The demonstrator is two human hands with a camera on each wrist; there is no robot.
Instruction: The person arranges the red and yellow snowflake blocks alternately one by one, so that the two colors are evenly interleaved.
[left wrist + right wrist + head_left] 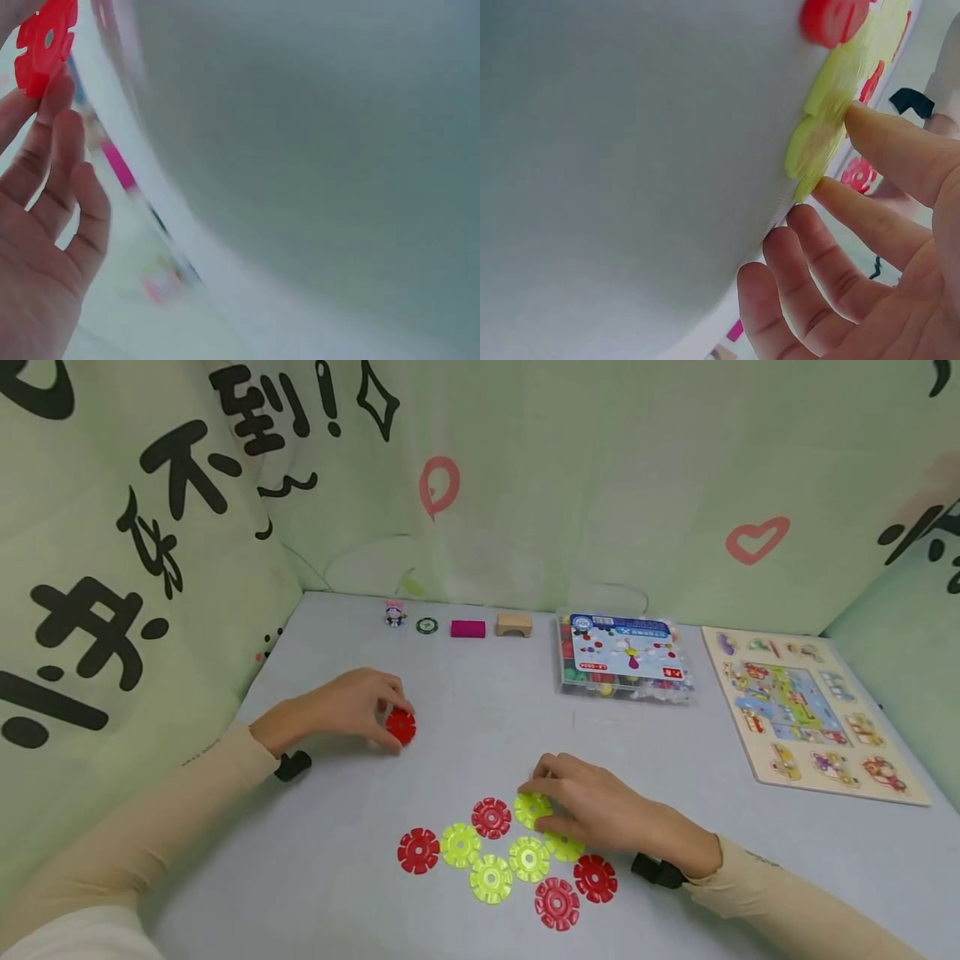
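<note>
In the head view my left hand (352,706) pinches a red notched plastic disc (401,726) between thumb and fingers, above the left part of the table. The left wrist view shows that same red disc (46,45) at the fingertips. On the table at front centre, my right hand (596,802) has thumb and index finger at opposite edges of a yellow-green notched disc (531,808). Around it lie more yellow-green discs (491,879) and red discs (557,903), several touching. Another yellow-green disc (566,847) is partly hidden under the right hand.
Along the back edge stand a small figurine (394,613), a round green-and-white token (427,626), a magenta block (468,629) and a wooden arch block (513,625). A clear plastic box (624,660) sits right of them. A wooden picture board (817,718) lies at far right.
</note>
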